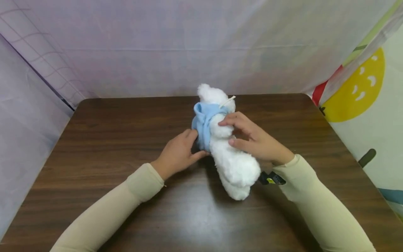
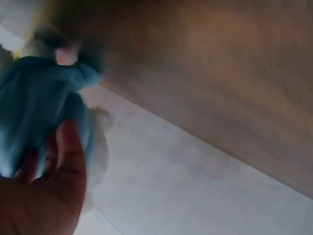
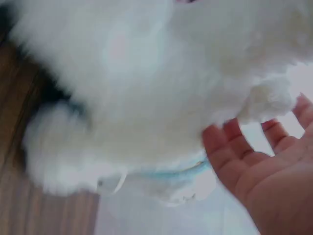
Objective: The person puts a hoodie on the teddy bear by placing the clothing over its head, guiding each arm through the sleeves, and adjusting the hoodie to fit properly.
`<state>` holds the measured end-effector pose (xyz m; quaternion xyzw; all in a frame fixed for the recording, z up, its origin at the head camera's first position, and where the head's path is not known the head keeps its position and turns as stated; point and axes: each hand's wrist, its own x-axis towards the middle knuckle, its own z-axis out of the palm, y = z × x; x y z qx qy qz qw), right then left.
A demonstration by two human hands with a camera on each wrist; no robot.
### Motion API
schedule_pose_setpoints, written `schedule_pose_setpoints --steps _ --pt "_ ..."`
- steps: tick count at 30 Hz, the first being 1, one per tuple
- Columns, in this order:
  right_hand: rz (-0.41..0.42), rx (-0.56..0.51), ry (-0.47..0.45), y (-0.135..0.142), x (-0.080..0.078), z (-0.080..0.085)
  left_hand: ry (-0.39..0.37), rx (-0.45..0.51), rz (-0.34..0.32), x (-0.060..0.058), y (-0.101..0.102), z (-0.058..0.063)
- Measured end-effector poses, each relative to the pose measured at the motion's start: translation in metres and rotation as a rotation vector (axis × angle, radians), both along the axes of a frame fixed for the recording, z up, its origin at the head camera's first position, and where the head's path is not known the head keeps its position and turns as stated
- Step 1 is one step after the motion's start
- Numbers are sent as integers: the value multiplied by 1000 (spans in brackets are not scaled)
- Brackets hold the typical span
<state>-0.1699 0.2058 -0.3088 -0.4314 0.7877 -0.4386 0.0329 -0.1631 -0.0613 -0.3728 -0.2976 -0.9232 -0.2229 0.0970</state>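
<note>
Brown table [image 1: 110,140] beneath. White plush toy [image 1: 237,168] tilted over its middle, between the hands; contact with wood unclear. Blue garment [image 1: 206,117] round the toy. Right hand [image 1: 259,141]: thumb and index apart, fingertips at the fur. Left hand [image 1: 177,152]: thumb and fingers gripping the garment side. Pale cord [image 1: 228,101] near garment. Right wrist view adds a dark mark [image 3: 186,1], hidden from head view.

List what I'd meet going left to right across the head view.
Left sleeve → left hand → white plush toy in blue clothing → right hand → right sleeve → yellow printed shape on the hanging cloth.
</note>
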Motion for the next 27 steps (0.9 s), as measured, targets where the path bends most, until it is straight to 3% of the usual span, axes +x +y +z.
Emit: schedule_pose_setpoints --steps 2,4,6,8,11,14,17,20,22,25,27 --pt "-20 102 65 -8 3 -4 -29 -93 8 1 -1 -1" --pt "-20 178 111 -15 6 -9 -41 -124 37 0 -6 0" --pt "-14 211 141 -19 7 -14 -5 -60 83 1 -14 6" --pt "-4 200 153 -22 9 -18 64 87 100 1 -22 15" --pt "26 163 159 -24 8 -24 143 273 20 1 -26 27" --pt "26 79 156 -24 6 -26 87 272 -86 1 -22 32" --pt "-137 -28 172 -17 -2 -26 7 212 -118 3 -21 31" --pt "-394 5 111 -2 -13 -28 -23 223 -129 4 -28 28" --pt "-476 119 -5 7 -19 -32 -35 234 -150 5 -37 26" --pt "-398 298 -107 14 -23 -42 -53 235 -186 7 -47 24" --pt "-321 311 -129 14 -21 -46 -71 216 -204 8 -52 24"
